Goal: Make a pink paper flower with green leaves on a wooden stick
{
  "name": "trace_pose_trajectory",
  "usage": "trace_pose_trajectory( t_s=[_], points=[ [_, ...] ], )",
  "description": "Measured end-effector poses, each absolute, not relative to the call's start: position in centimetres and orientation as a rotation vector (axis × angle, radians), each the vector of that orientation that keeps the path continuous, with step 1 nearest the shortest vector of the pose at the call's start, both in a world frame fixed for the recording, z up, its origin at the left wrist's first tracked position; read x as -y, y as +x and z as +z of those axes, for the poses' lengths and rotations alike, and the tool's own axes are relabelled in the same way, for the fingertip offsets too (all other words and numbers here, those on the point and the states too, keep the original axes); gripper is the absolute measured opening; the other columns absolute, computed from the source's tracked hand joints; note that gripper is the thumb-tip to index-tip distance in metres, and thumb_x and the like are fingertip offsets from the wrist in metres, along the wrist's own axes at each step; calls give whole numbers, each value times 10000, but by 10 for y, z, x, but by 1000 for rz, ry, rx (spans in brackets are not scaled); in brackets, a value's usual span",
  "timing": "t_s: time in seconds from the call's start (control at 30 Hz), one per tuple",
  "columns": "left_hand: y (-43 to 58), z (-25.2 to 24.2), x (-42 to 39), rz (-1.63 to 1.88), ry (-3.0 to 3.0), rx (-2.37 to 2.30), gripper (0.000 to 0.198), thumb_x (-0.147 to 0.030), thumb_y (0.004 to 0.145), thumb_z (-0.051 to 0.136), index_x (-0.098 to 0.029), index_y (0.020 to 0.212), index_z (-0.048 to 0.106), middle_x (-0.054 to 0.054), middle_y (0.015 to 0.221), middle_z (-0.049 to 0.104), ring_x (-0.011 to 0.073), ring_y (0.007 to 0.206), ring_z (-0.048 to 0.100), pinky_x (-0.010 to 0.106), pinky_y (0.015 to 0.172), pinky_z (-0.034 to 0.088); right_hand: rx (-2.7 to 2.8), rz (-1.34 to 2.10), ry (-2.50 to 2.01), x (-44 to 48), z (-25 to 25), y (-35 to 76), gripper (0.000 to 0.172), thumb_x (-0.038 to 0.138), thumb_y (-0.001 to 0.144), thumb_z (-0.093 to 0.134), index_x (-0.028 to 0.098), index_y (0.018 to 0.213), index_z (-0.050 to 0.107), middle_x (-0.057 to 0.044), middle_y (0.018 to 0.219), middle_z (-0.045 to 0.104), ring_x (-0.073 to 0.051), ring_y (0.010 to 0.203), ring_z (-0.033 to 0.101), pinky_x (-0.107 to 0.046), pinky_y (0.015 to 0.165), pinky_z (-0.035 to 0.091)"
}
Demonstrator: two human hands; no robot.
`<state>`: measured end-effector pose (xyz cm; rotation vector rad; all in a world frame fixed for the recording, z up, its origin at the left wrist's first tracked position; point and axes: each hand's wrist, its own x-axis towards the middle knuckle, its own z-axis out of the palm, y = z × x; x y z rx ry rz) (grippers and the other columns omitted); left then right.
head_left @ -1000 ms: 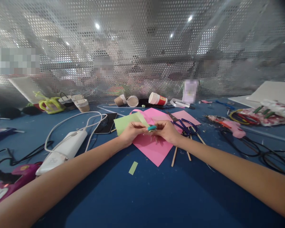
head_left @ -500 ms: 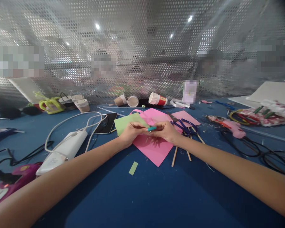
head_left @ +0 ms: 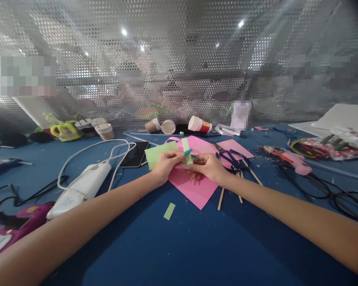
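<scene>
My left hand (head_left: 164, 165) and my right hand (head_left: 207, 167) meet over a pink paper sheet (head_left: 193, 186) on the blue table. Between their pinched fingertips stands a small light green paper strip (head_left: 187, 151), upright, with a teal stick-like piece (head_left: 187, 152) crossing it. Both hands have their fingers closed on this small piece. A larger green paper (head_left: 156, 153) lies just behind my left hand. Blue-handled scissors (head_left: 231, 159) rest right of my right hand, beside several wooden sticks (head_left: 220, 198).
A green paper scrap (head_left: 169, 211) lies in front of the pink sheet. A white power bank with cables (head_left: 80, 188) and a phone (head_left: 135, 154) are at left, a pink glue gun (head_left: 289, 159) and black cables at right. Paper cups (head_left: 198, 124) line the perforated metal screen behind.
The green strip, earlier hidden low between the fingers, now stands upright above them. The teal piece has tilted up and shifted slightly left. Both hands stay in the same place.
</scene>
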<state>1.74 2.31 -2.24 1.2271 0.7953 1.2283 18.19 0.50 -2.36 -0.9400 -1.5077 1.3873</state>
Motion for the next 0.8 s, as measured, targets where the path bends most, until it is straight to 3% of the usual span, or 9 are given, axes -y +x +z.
trace_pose_trajectory(
  t_s=[0.27, 0.47, 0.8],
  points=[
    [17, -21, -21, 1286, 1368, -778, 276, -370, 594, 795, -132, 614, 657, -12, 570, 619, 69, 512, 534, 211, 549, 455, 1577, 1351, -901, -8, -30, 183, 331, 413, 601, 805, 152, 664, 612, -24, 552, 659, -140, 404, 615, -220, 352, 485],
    [18, -20, -18, 1242, 1431, -760, 261, -337, 618, 791, -147, 732, 652, -17, 620, 632, 78, 543, 556, 207, 549, 446, 1592, 1353, -908, -9, -31, 183, 368, 400, 578, 818, 181, 586, 523, 7, 479, 626, -132, 371, 593, -208, 327, 465],
    [17, -22, -21, 1335, 1524, -864, 316, -374, 572, 803, -141, 571, 591, -30, 524, 574, 70, 484, 489, 214, 481, 391, 1688, 1355, -882, -9, -33, 184, 387, 453, 626, 774, 178, 608, 503, -8, 503, 640, -117, 392, 593, -202, 357, 459]
  ],
)
